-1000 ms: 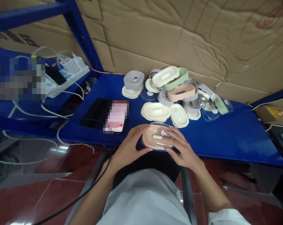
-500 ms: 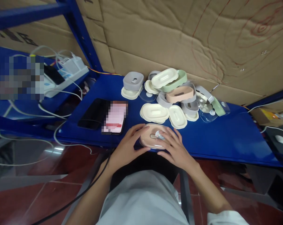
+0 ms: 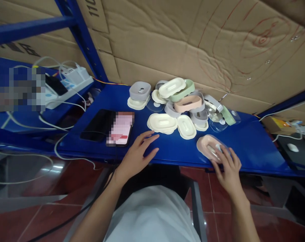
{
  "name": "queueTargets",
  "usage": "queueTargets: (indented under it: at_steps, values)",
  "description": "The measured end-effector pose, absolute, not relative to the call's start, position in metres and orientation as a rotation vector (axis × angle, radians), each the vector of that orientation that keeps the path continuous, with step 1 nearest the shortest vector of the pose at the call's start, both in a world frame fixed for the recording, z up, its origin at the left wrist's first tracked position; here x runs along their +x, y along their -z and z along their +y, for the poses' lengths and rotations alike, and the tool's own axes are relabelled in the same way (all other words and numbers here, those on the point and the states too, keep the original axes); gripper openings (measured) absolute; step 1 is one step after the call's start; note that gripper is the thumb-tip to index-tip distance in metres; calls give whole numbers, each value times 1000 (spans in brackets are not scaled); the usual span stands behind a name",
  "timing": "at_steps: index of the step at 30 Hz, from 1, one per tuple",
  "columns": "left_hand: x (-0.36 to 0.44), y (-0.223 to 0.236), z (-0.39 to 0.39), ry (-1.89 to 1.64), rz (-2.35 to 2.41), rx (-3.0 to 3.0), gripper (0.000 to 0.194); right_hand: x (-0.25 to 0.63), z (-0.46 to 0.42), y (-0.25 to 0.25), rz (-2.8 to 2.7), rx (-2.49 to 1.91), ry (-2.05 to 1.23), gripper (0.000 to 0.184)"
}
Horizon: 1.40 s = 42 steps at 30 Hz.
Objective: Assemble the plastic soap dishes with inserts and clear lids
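Note:
A pink oval soap dish (image 3: 208, 146) under a clear cover with a small round sticker rests at the table's front edge, right of centre. My right hand (image 3: 226, 168) grips its right end, with the thumb near the front and the fingers over the cover. My left hand (image 3: 139, 153) is open above the table, thumb and fingers apart, with nothing in it. Cream oval trays (image 3: 162, 123) lie just beyond the left fingertips, and a single cream tray (image 3: 187, 127) sits beside them.
Behind, grey, green and peach dishes (image 3: 188, 104) are heaped with clear covers (image 3: 219, 125). A grey dish (image 3: 140, 91) stands on cream trays at the back left. A lit phone (image 3: 120, 129) lies on the left by a black object (image 3: 98, 125). Cardboard (image 3: 152, 43) lines the back.
My right hand has carried the pink soap dish rightward along the table edge. My left hand has let go of it and stays near the middle. The camera view has shifted slightly.

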<state>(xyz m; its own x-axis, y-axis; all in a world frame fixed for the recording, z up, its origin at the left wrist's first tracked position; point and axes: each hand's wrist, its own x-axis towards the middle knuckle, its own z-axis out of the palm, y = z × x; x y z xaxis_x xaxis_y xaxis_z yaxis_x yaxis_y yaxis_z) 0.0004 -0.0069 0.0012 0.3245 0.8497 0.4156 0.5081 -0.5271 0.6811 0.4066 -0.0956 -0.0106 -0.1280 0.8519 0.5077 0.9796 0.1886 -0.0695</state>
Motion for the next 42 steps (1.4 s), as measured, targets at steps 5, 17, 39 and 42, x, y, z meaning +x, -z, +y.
queueTargets:
  at_steps: [5, 17, 39, 42]
  values:
    - [10, 7, 4, -1047, 1224, 2261, 36, 427, -72, 6, -1897, -1953, 620, 48]
    - [13, 10, 6, -1057, 1387, 2169, 54, 280, 40, -36, -2458, -1331, 244, 50]
    - [16, 12, 8, -1032, 1445, 2253, 45, 304, 92, -65, -2261, -1323, 455, 29]
    - [16, 12, 7, -1035, 1478, 2193, 58, 294, 44, -56, -2233, -1196, 374, 36]
